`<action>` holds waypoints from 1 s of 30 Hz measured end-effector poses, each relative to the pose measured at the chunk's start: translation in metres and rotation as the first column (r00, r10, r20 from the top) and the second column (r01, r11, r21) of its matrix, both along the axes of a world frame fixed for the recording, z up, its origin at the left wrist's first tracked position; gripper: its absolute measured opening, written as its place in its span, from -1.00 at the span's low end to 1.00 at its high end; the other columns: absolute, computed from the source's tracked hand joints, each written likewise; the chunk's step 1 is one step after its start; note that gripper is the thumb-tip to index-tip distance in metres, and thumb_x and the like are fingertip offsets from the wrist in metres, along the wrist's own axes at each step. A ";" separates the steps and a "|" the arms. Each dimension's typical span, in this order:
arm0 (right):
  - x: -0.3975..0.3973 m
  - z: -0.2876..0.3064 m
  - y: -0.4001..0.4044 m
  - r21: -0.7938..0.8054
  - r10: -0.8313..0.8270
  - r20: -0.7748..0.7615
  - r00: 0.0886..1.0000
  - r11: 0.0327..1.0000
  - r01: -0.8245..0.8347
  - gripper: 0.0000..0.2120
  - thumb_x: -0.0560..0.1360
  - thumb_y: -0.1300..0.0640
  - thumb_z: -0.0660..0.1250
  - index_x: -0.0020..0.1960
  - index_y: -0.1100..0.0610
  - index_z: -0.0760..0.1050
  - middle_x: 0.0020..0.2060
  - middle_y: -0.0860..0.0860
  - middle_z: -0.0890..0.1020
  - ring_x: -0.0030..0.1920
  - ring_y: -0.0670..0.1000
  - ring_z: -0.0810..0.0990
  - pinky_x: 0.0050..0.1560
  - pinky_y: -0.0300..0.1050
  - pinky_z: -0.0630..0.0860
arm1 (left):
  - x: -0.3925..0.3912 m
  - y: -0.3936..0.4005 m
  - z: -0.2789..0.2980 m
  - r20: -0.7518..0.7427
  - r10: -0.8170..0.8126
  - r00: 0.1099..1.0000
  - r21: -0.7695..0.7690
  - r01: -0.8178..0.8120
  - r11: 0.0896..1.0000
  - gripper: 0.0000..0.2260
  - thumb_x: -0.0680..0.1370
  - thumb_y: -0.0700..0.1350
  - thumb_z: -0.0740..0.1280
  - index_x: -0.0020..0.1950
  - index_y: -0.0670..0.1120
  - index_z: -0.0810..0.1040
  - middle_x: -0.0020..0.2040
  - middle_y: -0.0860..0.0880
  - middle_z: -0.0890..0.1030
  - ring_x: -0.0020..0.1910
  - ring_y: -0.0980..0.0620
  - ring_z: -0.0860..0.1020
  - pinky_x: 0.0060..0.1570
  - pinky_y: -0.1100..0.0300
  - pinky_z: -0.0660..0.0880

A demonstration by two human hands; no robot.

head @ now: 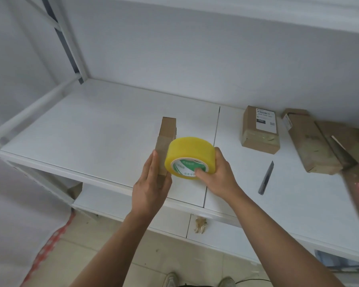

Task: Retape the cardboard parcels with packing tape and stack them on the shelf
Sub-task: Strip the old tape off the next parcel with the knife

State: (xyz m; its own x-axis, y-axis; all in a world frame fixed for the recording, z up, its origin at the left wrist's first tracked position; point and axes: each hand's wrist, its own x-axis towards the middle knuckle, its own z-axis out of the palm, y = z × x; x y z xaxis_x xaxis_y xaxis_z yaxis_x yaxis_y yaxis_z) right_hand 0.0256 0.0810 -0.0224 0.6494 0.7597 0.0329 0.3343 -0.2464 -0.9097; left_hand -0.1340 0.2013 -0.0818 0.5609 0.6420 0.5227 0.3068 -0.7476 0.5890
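hands point(153, 181) hold parcel point(166, 139) and tape roll point(188, 160).

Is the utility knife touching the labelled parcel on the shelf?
Apart. The head view shows bare white shelf between the utility knife and the labelled parcel, which lies farther back.
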 end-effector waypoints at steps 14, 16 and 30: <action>0.008 0.011 0.000 -0.010 0.012 0.019 1.000 1.000 -0.012 -0.60 0.38 0.07 0.44 0.11 -0.01 0.32 -0.14 -0.07 0.54 -0.14 -0.14 0.57 -0.27 -0.31 0.50 | -0.002 0.000 0.004 0.123 -0.185 0.975 -0.138 0.201 0.970 -0.61 0.60 -0.01 0.31 0.42 -0.01 0.46 0.49 -0.06 0.36 0.32 0.10 0.48 0.01 0.16 0.60; 0.006 0.022 0.002 0.000 0.012 0.072 0.997 1.000 -0.012 -0.62 0.31 0.01 0.36 0.06 -0.03 0.30 -0.20 -0.09 0.52 -0.23 -0.24 0.53 -0.31 -0.32 0.44 | 0.005 -0.009 0.002 0.163 -0.173 0.971 -0.244 0.210 0.947 -0.61 0.60 -0.05 0.31 0.42 -0.06 0.44 0.39 -0.03 0.44 0.29 0.09 0.49 0.03 0.33 0.53; -0.014 -0.010 0.043 -0.107 0.185 0.047 0.982 0.978 -0.179 -0.54 0.45 -0.01 0.52 0.14 -0.03 0.27 -0.06 -0.16 0.51 -0.02 -0.04 0.58 -0.06 0.03 0.59 | -0.010 0.027 -0.035 0.079 -0.235 0.969 -0.677 0.225 0.701 -0.63 0.47 0.22 0.35 0.21 0.08 0.50 0.00 0.05 0.65 -0.04 0.07 0.61 0.01 0.07 0.59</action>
